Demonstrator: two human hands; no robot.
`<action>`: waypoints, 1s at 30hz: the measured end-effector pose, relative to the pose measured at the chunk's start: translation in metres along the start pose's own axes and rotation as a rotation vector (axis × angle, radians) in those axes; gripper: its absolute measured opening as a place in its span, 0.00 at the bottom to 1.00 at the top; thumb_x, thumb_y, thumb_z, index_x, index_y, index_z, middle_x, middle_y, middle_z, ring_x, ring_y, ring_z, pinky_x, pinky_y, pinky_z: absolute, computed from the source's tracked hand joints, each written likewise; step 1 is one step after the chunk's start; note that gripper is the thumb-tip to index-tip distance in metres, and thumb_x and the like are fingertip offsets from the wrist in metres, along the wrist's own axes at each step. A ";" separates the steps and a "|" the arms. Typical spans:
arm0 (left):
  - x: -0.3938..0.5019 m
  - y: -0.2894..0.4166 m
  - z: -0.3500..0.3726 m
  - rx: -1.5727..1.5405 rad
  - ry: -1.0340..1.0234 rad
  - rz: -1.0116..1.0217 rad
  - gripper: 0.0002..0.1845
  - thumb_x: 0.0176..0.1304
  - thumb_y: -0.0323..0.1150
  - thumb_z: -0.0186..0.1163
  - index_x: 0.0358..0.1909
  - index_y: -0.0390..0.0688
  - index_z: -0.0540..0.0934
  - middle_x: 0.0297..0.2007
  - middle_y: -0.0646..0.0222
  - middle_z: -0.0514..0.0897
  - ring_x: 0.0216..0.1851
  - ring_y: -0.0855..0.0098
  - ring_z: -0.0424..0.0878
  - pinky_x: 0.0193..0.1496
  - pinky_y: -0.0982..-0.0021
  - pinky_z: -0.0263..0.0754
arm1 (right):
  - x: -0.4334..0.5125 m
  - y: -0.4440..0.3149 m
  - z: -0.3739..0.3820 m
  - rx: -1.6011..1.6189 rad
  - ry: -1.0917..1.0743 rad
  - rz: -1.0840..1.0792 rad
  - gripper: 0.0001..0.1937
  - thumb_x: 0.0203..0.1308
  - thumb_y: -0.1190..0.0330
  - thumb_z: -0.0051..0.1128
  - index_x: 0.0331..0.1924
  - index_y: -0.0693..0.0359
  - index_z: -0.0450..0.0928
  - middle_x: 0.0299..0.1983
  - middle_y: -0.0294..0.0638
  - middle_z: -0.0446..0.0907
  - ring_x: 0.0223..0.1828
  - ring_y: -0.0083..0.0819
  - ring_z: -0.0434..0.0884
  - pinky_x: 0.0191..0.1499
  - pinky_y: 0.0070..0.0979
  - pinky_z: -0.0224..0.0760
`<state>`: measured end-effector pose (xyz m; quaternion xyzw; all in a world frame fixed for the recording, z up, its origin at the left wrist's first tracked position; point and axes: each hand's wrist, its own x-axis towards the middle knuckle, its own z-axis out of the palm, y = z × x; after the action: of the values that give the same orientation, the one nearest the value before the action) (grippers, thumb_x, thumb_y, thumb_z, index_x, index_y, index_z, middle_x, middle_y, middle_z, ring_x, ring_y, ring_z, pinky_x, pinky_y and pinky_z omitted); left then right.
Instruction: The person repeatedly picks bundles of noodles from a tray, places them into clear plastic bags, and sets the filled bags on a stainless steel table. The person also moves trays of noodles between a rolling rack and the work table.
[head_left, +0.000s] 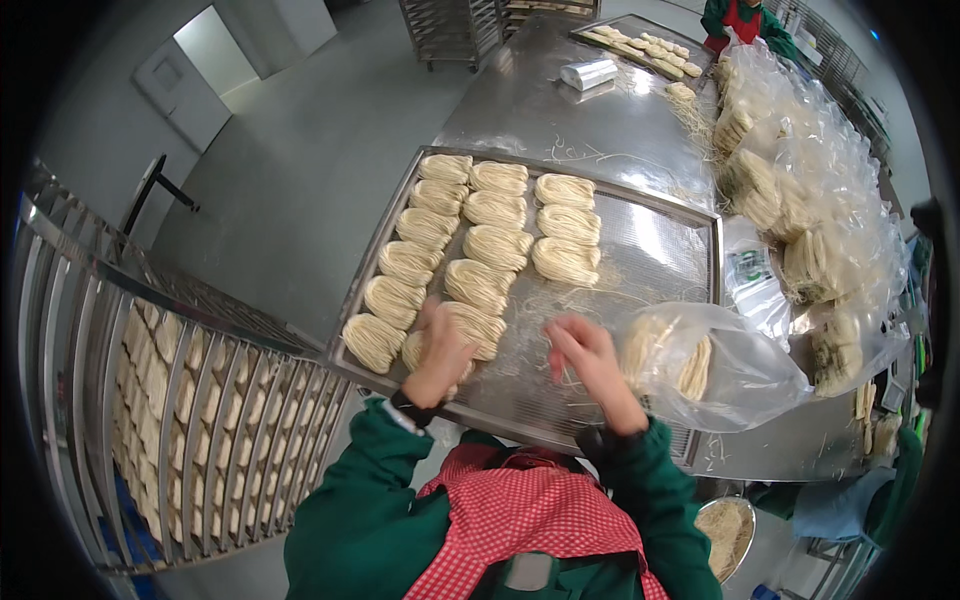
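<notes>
My left hand (442, 349) is over the near end of the second column of noodle bundles, on a metal mesh tray (660, 232). Under it lies a pale noodle bundle (415, 351), partly covered; whether my fingers grip it is not clear. Just beyond is another noodle bundle (480, 330). My right hand (589, 352), blurred by motion, hovers above a bare stretch of the tray with loosely curled fingers and nothing visible in them. To its right, a clear plastic bag (742, 367) holding noodles (651, 345) rests across the tray's right rim.
Bagged noodles (757, 180) are heaped along the right of the steel table (517, 97). Farther back are a plastic roll (589, 75) and another noodle tray (637, 49), near a person in a red apron (742, 26). A loaded metal rack (225, 420) stands left; a bowl (726, 536) sits lower right.
</notes>
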<state>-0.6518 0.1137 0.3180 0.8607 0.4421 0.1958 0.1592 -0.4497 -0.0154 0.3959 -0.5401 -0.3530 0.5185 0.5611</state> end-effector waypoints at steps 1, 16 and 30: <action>-0.007 -0.035 -0.009 0.146 -0.174 -0.147 0.47 0.47 0.44 0.73 0.61 0.26 0.61 0.55 0.40 0.69 0.57 0.41 0.68 0.64 0.53 0.62 | 0.043 0.027 0.008 0.015 0.092 0.039 0.14 0.66 0.63 0.56 0.41 0.69 0.75 0.21 0.38 0.77 0.16 0.24 0.75 0.20 0.21 0.66; -0.011 -0.111 -0.059 -0.259 -0.062 0.847 0.12 0.52 0.33 0.65 0.34 0.41 0.73 0.46 0.62 0.72 0.52 0.61 0.70 0.56 0.56 0.62 | 0.134 0.071 0.060 -0.136 0.283 0.290 0.15 0.56 0.59 0.69 0.35 0.63 0.82 0.19 0.34 0.78 0.12 0.19 0.68 0.13 0.17 0.58; 0.071 -0.122 0.005 -0.755 -0.668 0.192 0.24 0.60 0.32 0.65 0.56 0.36 0.70 0.47 0.61 0.78 0.49 0.69 0.75 0.54 0.69 0.70 | 0.092 0.146 0.091 -0.414 0.496 0.088 0.18 0.48 0.63 0.66 0.38 0.65 0.74 0.31 0.42 0.78 0.34 0.29 0.74 0.38 0.30 0.71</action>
<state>-0.6967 0.2392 0.2730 0.7956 0.1843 0.0701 0.5729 -0.5459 0.0777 0.2542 -0.7672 -0.2797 0.3121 0.4856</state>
